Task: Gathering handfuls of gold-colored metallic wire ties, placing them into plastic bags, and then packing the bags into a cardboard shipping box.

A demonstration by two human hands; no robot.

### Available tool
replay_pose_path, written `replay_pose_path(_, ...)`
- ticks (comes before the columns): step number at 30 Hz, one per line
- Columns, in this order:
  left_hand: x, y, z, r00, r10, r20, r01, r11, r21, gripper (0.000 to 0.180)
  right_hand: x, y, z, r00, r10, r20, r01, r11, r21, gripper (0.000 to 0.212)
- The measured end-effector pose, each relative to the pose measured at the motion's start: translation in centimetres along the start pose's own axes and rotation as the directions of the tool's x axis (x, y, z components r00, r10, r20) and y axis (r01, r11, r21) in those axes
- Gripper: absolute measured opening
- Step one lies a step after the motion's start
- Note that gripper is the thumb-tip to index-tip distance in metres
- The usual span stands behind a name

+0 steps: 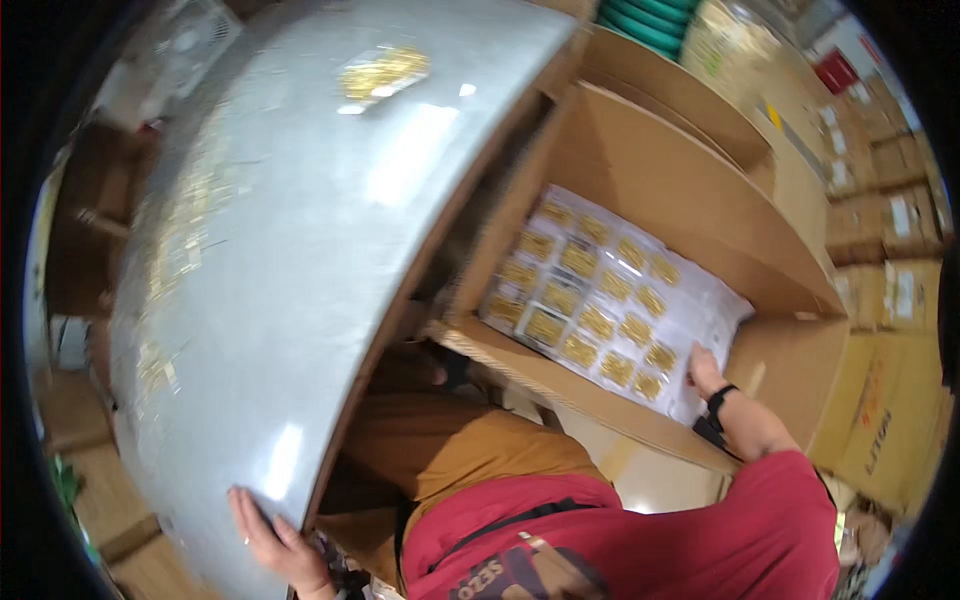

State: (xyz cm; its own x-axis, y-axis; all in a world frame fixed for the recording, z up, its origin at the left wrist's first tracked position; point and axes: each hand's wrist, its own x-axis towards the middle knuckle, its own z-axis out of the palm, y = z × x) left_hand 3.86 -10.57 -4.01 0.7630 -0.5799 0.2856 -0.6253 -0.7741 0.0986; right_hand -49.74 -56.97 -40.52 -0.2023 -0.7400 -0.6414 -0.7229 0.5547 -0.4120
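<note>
Inside a large open cardboard box (640,130) at my right, rows of small clear packs of gold-coloured pieces (615,285) lie on a white sheet (690,300). My right hand (705,368) reaches into the box at the sheet's right side, beside the last packs. Its fingers look curled together, and whatever they may hold is hidden. My left hand (265,540) rests at the near edge of the grey metal-topped table (300,250), thumb and fingers apart. A dark strip shows between them. One clear bag of gold-coloured pieces (385,75) lies at the table's far end.
Loose gold-coloured pieces (185,235) are scattered along the table's left side. Stacked cardboard cartons (895,220) stand at the far right, with a yellowish carton (880,410) nearer. Green coils (648,25) sit behind the box. The box wall stands close to the table edge.
</note>
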Motion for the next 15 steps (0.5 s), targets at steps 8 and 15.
replay_pose_path(8,0.8,1.8,-1.2,0.997,0.014,-0.077,-0.019,0.998,-0.058,0.055,-24.8,-32.3,4.7,0.141,-0.981,0.131,0.916,0.180,0.358,0.016)
replay_pose_path(15,0.2,1.8,-1.4,0.989,-0.033,-0.145,0.016,0.993,-0.121,0.056,-50.2,-50.0,10.2,-0.837,-0.395,0.379,0.541,-0.705,0.459,0.036)
